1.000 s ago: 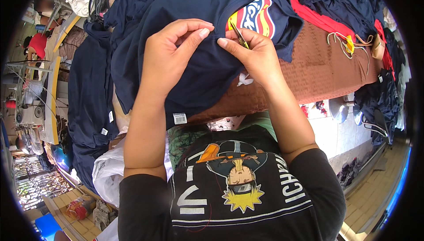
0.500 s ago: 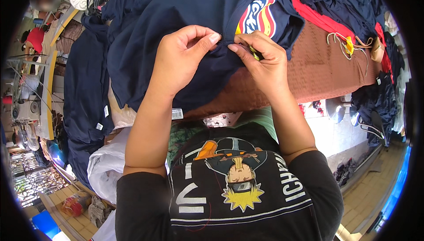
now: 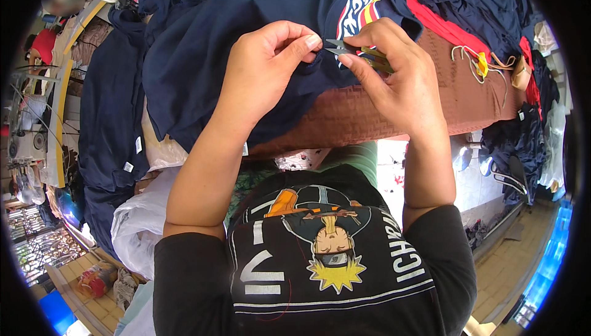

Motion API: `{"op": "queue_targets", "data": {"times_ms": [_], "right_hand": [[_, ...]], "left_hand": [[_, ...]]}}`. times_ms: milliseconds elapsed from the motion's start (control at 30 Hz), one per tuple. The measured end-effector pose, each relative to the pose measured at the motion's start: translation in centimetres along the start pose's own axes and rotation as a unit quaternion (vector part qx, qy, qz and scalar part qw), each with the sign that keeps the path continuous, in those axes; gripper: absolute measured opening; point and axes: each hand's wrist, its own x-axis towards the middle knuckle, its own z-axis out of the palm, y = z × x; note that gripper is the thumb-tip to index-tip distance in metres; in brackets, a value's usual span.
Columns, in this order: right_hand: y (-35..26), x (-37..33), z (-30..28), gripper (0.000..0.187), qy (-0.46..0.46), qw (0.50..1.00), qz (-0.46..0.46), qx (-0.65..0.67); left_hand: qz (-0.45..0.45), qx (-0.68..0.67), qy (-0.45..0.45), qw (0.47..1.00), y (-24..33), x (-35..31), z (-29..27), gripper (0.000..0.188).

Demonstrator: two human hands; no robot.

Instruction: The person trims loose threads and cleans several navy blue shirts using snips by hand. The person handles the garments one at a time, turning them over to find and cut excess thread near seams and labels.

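"What could go wrong?"
"The right hand grips snips, blades parted just beside the left hand, whose grip pinches the navy garment. A slip could nick skin or cloth."
"Edges?"
"The garment drapes over the brown cover, near its front edge; rightward, cover stretches toward cords."
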Motion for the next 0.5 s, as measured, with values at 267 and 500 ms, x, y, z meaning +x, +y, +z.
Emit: {"op": "queue_targets", "data": {"times_ms": [267, 500], "right_hand": [[-1.1, 0.8, -0.2, 0.016, -0.052, 0.987, -0.053, -0.141], [0.8, 0.3, -0.9, 0.027, 0.003, 0.999, 0.043, 0.032]], "left_hand": [[0.076, 0.111, -0.029, 0.991, 1.4, -0.2, -0.1, 0.019], [0.282, -0.188, -0.257, 0.905, 6.1, -0.4, -7.3, 0.036]]}}
